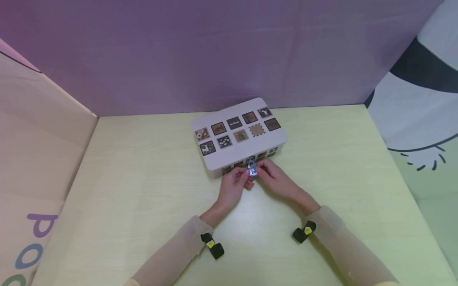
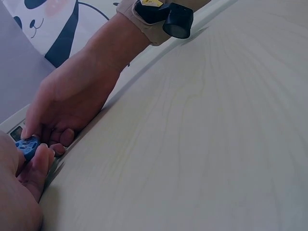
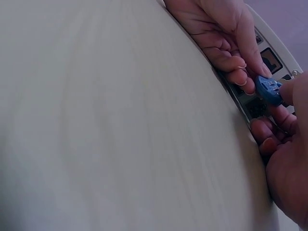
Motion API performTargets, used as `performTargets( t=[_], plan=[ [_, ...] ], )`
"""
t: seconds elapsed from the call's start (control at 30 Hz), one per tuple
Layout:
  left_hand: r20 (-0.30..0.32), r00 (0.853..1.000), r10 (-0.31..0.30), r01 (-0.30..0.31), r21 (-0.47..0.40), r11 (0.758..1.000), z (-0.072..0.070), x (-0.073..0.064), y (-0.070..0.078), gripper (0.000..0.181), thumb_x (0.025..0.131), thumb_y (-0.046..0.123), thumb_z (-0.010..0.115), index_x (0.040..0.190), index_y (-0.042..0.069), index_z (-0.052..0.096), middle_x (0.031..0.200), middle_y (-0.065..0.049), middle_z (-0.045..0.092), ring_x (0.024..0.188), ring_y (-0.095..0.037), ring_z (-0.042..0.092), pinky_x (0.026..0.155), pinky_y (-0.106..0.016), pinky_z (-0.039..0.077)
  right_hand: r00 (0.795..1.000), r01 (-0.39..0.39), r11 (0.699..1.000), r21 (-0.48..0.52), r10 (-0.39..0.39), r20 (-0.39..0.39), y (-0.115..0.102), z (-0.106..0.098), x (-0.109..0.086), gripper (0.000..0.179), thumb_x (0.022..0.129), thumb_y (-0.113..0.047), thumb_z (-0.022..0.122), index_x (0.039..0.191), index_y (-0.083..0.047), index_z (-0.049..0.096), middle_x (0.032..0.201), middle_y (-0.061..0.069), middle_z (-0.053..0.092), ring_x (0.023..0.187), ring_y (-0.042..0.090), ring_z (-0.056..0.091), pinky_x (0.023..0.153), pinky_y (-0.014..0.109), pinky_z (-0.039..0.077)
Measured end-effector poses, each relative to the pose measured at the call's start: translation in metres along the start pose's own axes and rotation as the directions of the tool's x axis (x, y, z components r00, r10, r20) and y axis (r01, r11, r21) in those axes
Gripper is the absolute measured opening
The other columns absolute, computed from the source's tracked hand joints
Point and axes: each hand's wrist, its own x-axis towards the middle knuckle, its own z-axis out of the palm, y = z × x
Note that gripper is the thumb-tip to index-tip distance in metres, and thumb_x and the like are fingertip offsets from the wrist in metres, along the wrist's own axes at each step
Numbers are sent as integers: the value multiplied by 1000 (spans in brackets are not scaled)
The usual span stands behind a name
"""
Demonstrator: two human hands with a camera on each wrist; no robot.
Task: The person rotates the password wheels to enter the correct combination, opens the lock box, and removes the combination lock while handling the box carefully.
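A small blue padlock (image 1: 252, 171) with a row of dials on its face is at the front of a white box (image 1: 214, 161) printed with square pictures. My left hand (image 1: 232, 184) pinches the padlock's left side between thumb and fingers. On the other side, my right hand (image 1: 279, 180) pinches it too. Both wrist views show the blue lock body (image 2: 29, 147) between the two sets of fingertips. In the right wrist view, a bit of metal (image 3: 295, 73) shows near the lock; whether the shackle is closed cannot be told.
The box stands slightly turned near the back of the pale wooden table (image 1: 143, 190), close to a purple wall panel (image 1: 229, 59). Printed panels (image 1: 43, 139) flank the left and right sides. A black band with a small device (image 1: 212, 246) sits on each wrist.
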Motion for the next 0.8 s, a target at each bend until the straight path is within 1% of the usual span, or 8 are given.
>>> performTargets(
  t=[0.17, 0.37, 0.6, 0.8],
  plan=[
    [-1, 1000, -10, 10, 10, 1000, 0, 0, 0, 18, 105, 6, 58, 114, -9, 63, 98, -21, 72, 72, -11, 67, 72, -25, 66, 1000, 2, 1000, 4, -2, -6, 2, 0, 0, 13, 108, -11, 50, 114, 0, 56, 109, 12, 60, 101, 22, 57, 94, 35, 55],
    [4, 1000, 1, -1, 7, 1000, 0, 0, -1, 19, 105, 6, 58, 114, -9, 63, 98, -22, 72, 72, -10, 67, 72, -26, 66, 1000, 5, 1000, 16, -5, 3, 3, 0, 0, 12, 108, -11, 50, 113, -2, 55, 108, 11, 59, 100, 21, 57, 92, 33, 55],
    [7, 1000, 1, -1, 0, 1000, 0, 0, -1, 19, 105, 5, 57, 115, -10, 63, 99, -25, 71, 73, -12, 68, 73, -27, 66, 1000, 12, 1000, 18, -12, 2, 4, 0, 1, 12, 108, -10, 50, 113, -1, 56, 110, 12, 59, 103, 22, 57, 96, 36, 55],
    [5, 1000, 7, -7, 5, 1000, 0, 0, -1, 19, 105, 6, 57, 115, -10, 63, 98, -22, 71, 72, -10, 67, 72, -26, 66, 1000, 18, 1000, 8, -18, 1, 3, 0, 0, 12, 108, -10, 50, 113, 0, 55, 110, 12, 59, 104, 23, 57, 98, 39, 54]
  ],
)
